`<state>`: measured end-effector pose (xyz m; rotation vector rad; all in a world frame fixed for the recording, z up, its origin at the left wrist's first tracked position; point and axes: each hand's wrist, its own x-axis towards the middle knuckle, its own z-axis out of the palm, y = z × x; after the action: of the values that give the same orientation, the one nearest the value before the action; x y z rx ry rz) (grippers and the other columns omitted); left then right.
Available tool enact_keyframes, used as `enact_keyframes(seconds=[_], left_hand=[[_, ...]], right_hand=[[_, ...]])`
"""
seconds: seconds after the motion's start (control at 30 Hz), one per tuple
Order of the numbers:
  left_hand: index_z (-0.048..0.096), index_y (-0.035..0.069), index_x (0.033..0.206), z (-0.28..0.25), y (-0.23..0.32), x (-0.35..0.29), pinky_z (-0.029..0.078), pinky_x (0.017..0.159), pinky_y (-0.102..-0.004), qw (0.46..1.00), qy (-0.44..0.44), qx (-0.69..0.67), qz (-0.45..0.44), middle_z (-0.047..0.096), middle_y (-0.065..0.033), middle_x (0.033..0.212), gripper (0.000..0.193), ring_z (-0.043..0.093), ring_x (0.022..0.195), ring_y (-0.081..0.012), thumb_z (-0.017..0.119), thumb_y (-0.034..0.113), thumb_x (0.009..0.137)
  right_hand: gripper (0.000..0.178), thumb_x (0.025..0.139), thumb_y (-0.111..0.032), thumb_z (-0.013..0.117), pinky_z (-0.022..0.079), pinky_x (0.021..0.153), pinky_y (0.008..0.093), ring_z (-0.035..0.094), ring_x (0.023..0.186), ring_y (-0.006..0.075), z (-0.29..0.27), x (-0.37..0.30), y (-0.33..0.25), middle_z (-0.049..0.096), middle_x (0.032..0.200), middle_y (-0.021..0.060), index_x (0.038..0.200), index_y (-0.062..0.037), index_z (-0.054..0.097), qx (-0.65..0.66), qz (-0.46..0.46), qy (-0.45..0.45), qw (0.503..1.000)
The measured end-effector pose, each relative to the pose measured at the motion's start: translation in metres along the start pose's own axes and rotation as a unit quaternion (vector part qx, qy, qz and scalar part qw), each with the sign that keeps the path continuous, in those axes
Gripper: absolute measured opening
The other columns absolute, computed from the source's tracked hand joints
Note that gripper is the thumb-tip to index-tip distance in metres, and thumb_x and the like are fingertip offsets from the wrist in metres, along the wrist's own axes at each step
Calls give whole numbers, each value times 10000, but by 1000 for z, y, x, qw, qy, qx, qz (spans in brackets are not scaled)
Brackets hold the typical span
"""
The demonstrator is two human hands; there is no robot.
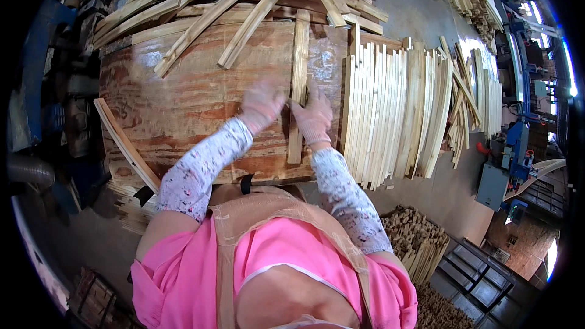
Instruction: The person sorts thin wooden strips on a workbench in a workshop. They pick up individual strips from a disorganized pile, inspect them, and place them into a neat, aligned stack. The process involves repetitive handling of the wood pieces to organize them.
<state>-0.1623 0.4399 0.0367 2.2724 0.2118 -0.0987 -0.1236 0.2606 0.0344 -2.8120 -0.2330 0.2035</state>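
A pale wooden strip (pixel 299 49) lies lengthwise on a worn plywood tabletop (pixel 201 97), its near end pointing toward me. My right hand (pixel 314 117), in a pinkish knit glove, rests against the strip's right side. The thumb reaches over the wood and the fingers are stretched out, apart from the thumb. To the left of the strip, my left hand (pixel 263 107) wears a similar glove and is smeared by motion. Its fingers are too blurred to read, and no object shows in it.
Loose strips (pixel 201 27) pile across the table's far side. A row of strips (pixel 378 109) stands close on the right. One curved strip (pixel 125 140) lies at the left edge. Bundled wood pieces (pixel 420 237) are stacked at lower right, and blue machinery (pixel 518 146) stands farther right.
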Motion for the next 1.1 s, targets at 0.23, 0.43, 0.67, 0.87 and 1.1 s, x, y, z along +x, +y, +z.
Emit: enact_keyframes(seconds=[0.23, 0.43, 0.67, 0.87, 1.1], left_hand=[[450, 108, 1554, -76, -75, 75, 519, 1041, -496, 959, 138, 220, -118, 563, -220, 1481, 726, 608, 1272, -410, 691, 397, 934], [606, 35, 1320, -101, -42, 29, 615, 850, -479, 980, -41, 61, -183, 742, -187, 1054, 422, 734, 963, -374, 682, 205, 942], [640, -35, 1264, -51, -58, -111, 639, 849, -384, 670, -132, -696, -222, 765, -139, 1089, 373, 748, 927, -227, 697, 124, 932], [552, -15, 1437, -5, -45, -140, 630, 921, -390, 648, -216, -696, -221, 748, -150, 1176, 539, 755, 957, -246, 698, 123, 936], [671, 51, 1386, -42, 1, -61, 488, 1137, -437, 965, -255, -56, -26, 696, -259, 1350, 631, 633, 1315, -419, 642, 470, 915]], right_hand=[[679, 886, -350, 788, 553, 1044, 472, 689, 1224, 368, -13, -5, -15, 678, 1362, 174, 1490, -146, 553, 138, 127, -130, 974], [351, 965, -197, 696, 591, 936, 414, 757, 1011, 244, -43, -66, 51, 792, 1084, 133, 1305, -116, 725, 225, 170, -30, 959], [415, 818, -287, 831, 490, 1084, 476, 642, 1193, 358, -27, -61, 112, 723, 1223, 131, 1219, -200, 768, -122, 65, 180, 974], [626, 977, -340, 738, 485, 1153, 452, 624, 1341, 361, -36, -28, 13, 655, 1457, 206, 1530, -90, 583, 263, 60, 26, 963], [528, 991, -434, 679, 532, 1004, 406, 737, 1149, 287, 0, -11, -8, 781, 1239, 168, 1346, -45, 709, 349, 94, -166, 918]])
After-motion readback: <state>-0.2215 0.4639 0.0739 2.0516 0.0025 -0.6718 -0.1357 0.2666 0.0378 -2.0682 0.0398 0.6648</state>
